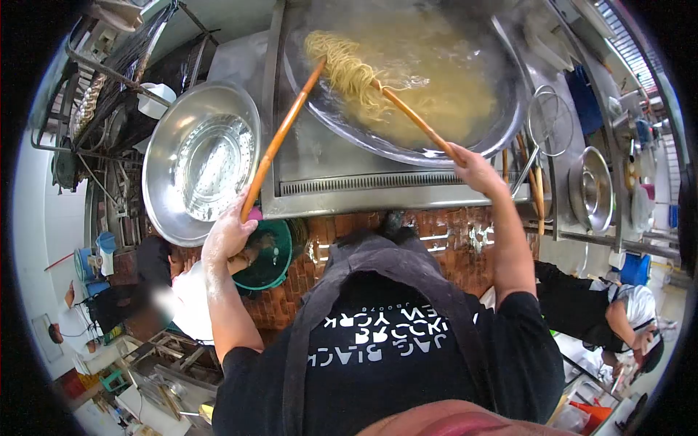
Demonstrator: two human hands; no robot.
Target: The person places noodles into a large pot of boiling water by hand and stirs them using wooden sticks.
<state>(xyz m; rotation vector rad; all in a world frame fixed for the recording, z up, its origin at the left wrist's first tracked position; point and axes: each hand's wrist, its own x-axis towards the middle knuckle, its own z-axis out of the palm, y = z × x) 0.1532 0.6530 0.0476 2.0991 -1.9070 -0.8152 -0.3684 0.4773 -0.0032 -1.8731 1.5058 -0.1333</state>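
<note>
My left hand (229, 231) is wrapped round the lower end of a long wooden stick (282, 132). A second wooden stick (416, 120) is gripped near its end by my right hand (478, 171). Between the far ends of both sticks hangs a bundle of yellow noodles (347, 71), lifted at the left side of a big round wok (407, 154). Its lower strands reach the cloudy yellowish water (451, 87), which steams. My left forearm looks dusted with white powder.
A large steel basin (161, 167) with a perforated bottom stands left of the stove. Below it is a green tub (280, 272), near a person in white (190, 301). A wire skimmer (550, 120) and steel bowls (592, 189) are at right, with another person (582, 305) lower right.
</note>
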